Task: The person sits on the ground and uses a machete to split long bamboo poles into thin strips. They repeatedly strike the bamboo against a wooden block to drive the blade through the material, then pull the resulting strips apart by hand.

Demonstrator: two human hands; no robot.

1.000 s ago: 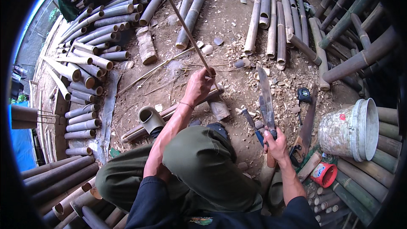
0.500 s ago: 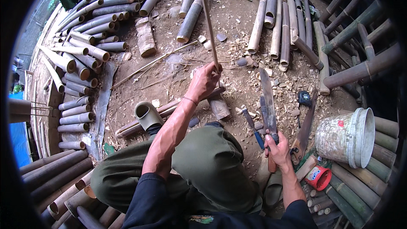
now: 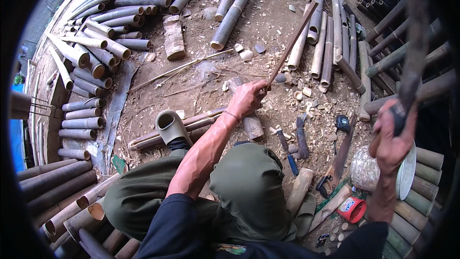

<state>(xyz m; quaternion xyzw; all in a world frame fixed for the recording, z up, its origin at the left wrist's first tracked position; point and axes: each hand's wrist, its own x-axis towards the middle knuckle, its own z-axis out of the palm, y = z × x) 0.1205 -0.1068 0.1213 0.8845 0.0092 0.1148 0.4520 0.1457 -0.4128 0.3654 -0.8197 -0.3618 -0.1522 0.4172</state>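
Observation:
My left hand [image 3: 248,98] is closed around the lower end of a long brown bamboo strip [image 3: 293,43], which slants up and to the right. Beneath that hand lies a short wooden block [image 3: 252,124] on the chip-strewn ground. Raised at the far right, my right hand [image 3: 394,134] grips the handle of a machete [image 3: 416,55]. Its blade points upward and is smeared by motion. Under my left forearm, split bamboo [image 3: 148,140] lies beside a clog on my foot [image 3: 173,127].
A blue-handled tool [image 3: 292,162], a dark tool [image 3: 301,136], a handsaw [image 3: 341,153] and a tape measure [image 3: 342,123] lie right of my knee. My right arm partly covers a white bucket [image 3: 362,169]; a red tub [image 3: 352,209] sits nearby. Bamboo poles [image 3: 132,5] are stacked around.
My right hand has lifted the machete from beside my knee up to the far right. The strip in my left hand has tipped from nearly upright toward the right.

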